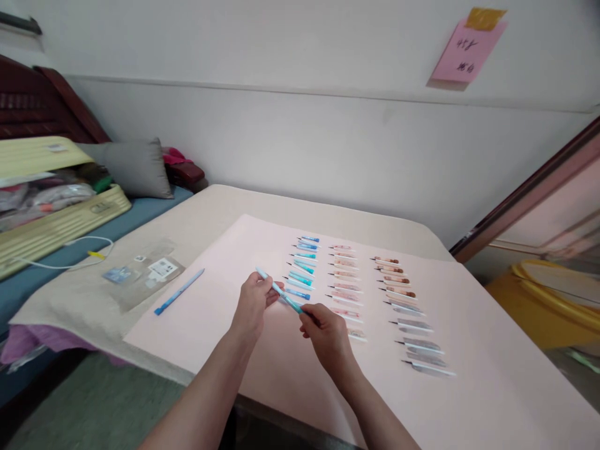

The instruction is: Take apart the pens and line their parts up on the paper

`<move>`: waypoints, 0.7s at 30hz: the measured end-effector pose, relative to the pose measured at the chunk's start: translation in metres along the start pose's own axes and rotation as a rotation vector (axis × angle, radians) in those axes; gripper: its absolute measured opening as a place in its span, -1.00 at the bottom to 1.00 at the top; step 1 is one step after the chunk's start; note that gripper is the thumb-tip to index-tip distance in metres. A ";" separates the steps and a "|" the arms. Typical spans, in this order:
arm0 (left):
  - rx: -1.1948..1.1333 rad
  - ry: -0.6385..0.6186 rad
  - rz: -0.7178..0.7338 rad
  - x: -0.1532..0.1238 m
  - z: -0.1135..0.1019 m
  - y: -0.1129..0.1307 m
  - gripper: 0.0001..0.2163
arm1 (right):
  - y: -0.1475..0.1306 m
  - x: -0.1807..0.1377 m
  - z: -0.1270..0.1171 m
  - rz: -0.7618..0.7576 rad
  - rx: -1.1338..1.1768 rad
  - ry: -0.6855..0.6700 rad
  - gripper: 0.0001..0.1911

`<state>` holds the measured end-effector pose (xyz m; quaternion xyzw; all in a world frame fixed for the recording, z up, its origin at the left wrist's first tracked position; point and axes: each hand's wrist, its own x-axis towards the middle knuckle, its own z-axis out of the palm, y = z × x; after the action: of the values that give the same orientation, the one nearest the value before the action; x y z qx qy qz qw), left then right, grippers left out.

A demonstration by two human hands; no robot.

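Blue pen gripped at both ends by left hand and right hand. Three rows of small pen parts laid on pink sheet; possibly caps. Second pen lies apart, untouched.

A pink sticky note hangs on the white wall. At the left, a grey pillow lies on a blue bed beside an open yellow case. A white cable trails near clear plastic packets on the table. A yellow tub stands at the right.
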<state>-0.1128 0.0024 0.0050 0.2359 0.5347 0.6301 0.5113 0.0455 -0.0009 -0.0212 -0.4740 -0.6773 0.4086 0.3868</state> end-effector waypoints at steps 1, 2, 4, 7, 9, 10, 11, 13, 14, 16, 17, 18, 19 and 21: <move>-0.007 0.002 -0.004 0.000 0.000 0.000 -0.80 | -0.001 0.000 0.000 0.017 0.022 0.002 -0.85; -0.012 0.004 -0.006 0.001 0.000 0.000 -0.79 | -0.001 0.000 0.001 0.036 0.043 0.006 -0.85; -0.018 -0.006 -0.005 0.000 0.000 -0.001 -0.79 | -0.002 0.000 0.002 0.074 0.079 0.012 -0.85; -0.006 -0.039 -0.001 -0.002 0.001 -0.002 -0.80 | -0.001 -0.001 0.003 0.110 0.123 0.016 -0.85; 0.009 -0.061 0.011 -0.003 0.002 -0.002 -0.80 | 0.000 -0.001 0.003 0.130 0.158 0.015 -0.85; 0.016 -0.073 0.020 -0.004 0.002 -0.002 -0.80 | 0.000 0.000 0.002 0.151 0.183 0.007 -0.86; 0.025 -0.090 0.027 -0.004 0.002 -0.002 -0.80 | 0.000 0.000 0.002 0.182 0.219 -0.011 -0.86; 0.044 -0.131 0.036 -0.005 0.002 0.000 -0.80 | 0.000 0.001 0.001 0.260 0.323 -0.057 -0.86; 0.053 -0.150 0.039 -0.005 0.002 0.001 -0.80 | 0.000 0.002 0.001 0.295 0.380 -0.073 -0.85; 0.064 -0.163 0.049 -0.007 0.003 0.002 -0.80 | 0.000 0.002 0.002 0.324 0.450 -0.069 -0.81; 0.066 -0.158 0.061 -0.008 0.003 0.002 -0.81 | 0.000 0.001 0.003 0.315 0.442 -0.051 -0.79; 0.068 -0.153 0.074 -0.009 0.004 0.001 -0.81 | 0.000 0.001 0.004 0.292 0.403 -0.030 -0.78; 0.071 -0.154 0.086 -0.010 0.005 0.001 -0.81 | 0.001 0.000 0.006 0.258 0.338 -0.007 -0.78; 0.072 -0.171 0.093 -0.011 0.006 0.000 -0.81 | 0.000 -0.001 0.009 0.181 0.172 0.026 -0.80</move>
<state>-0.1033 -0.0044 0.0093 0.3315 0.4999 0.6111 0.5165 0.0381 -0.0038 -0.0248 -0.5033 -0.5891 0.4924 0.3965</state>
